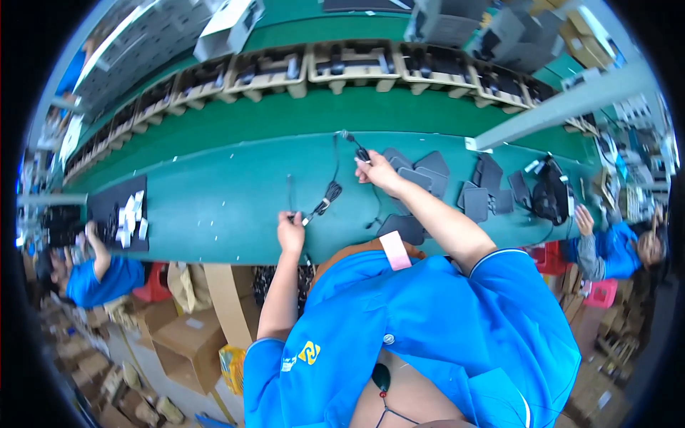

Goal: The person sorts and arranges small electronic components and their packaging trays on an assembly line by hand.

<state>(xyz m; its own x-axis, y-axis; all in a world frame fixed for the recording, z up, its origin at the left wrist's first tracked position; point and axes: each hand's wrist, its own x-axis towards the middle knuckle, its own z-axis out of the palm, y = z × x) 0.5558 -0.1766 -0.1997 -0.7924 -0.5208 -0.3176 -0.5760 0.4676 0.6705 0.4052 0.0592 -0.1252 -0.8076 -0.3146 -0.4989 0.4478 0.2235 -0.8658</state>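
Observation:
My right hand [378, 173] is closed on a black cable plug, with cable running up to the far edge of the green table. A bundled black cable [330, 194] lies between my hands; one strand climbs from it toward the far edge. My left hand [290, 232], fingers pinched, grips a thin dark cable [290, 191] beside the bundle. Right of my right hand, several dark grey flat pads [432, 171] lie overlapped, and another pad [402, 228] rests near the table's front edge.
Brown molded trays [353, 60] of black parts line the far side. More grey pads [476, 201] and a heap of black cables [549, 192] lie rightward. Co-workers sit at left [103, 278] and right [617, 250]. A metal post [564, 107] slants over the far right; cardboard boxes [189, 346] stand below.

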